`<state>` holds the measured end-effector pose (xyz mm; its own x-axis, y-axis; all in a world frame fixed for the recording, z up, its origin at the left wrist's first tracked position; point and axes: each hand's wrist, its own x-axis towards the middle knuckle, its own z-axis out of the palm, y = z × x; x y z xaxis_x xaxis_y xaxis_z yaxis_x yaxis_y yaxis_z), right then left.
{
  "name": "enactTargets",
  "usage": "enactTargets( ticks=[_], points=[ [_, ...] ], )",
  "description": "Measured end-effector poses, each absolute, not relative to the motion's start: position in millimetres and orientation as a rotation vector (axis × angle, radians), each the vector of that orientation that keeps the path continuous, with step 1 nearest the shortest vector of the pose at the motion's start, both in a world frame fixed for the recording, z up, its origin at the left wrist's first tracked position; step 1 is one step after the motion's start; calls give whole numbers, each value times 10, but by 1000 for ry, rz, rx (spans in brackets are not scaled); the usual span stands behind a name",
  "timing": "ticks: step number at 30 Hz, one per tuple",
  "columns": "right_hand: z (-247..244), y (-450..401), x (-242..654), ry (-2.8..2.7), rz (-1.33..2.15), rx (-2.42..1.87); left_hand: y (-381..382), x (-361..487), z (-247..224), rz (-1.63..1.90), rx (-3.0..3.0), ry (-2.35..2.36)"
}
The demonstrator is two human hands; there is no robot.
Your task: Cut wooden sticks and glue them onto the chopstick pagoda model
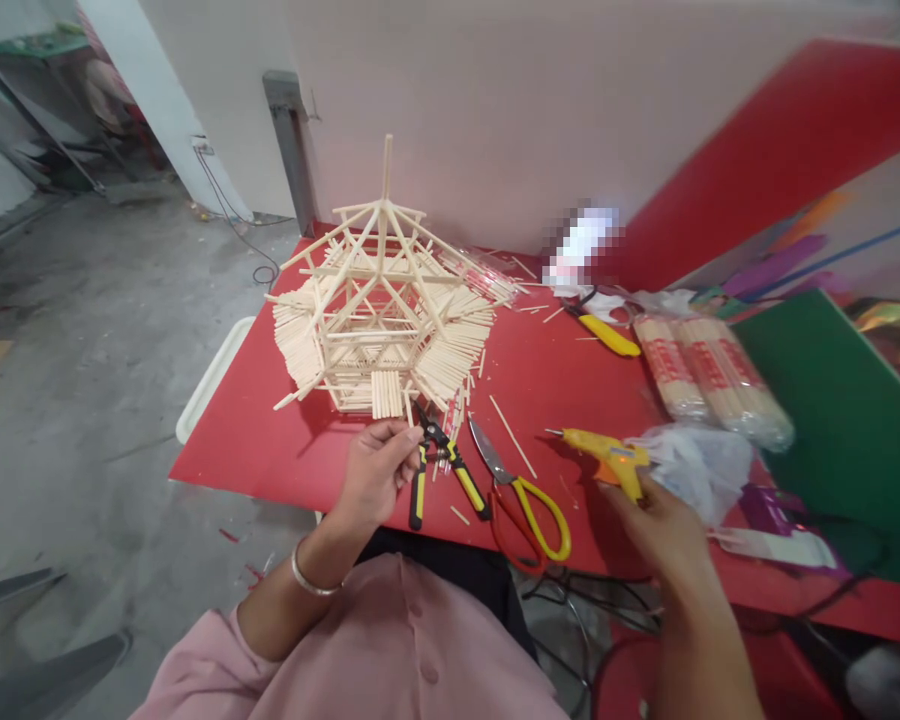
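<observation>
- Stick model [382, 268] stands on the red table [270, 445], just beyond our left hand [379, 470].
- That hand's thumb and fingertips are pinched together beside the cutters [468, 485]; we cannot tell whether they hold a stick.
- Our right hand [660, 520] grips the yellow glue gun [607, 455], well apart from the model.
- We'd best use small dabs, steady each joint, and treat the nozzle [554, 433] as hot.

a bright patch [581, 245] was blurred into squares, and the green board [851, 430] ran off the right edge. the right hand [664, 530] partly hid the glue gun [604, 447]; whether the left hand [379, 465] pinched anything was too small to tell.
</observation>
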<state>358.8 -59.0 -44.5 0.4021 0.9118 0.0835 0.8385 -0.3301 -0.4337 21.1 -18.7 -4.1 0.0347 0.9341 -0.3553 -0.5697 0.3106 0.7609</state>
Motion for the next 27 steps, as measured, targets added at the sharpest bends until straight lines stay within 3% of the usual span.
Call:
enactTargets(
  ticks=[3,6,12,15,21,27],
  points=[
    [-525,-578,3585,-1569,31,-2412,-180,210,-38,1239,483,969],
    [-365,-577,3202,-1612,-274,-2173,-177,210,-34,1231,483,994],
    [-78,-378,1994,-1388,902,-1524,-186,201,-54,1184,492,959],
    [-133,-199,1607,-1118,1297,-1312,-181,176,-84,1154,488,882],
    [-209,-61,1375,-884,1642,-1008,-138,145,-157,1121,508,829],
    [-97,-49,1310,-821,1774,-861,-107,171,-183,1118,496,861]
  ],
)
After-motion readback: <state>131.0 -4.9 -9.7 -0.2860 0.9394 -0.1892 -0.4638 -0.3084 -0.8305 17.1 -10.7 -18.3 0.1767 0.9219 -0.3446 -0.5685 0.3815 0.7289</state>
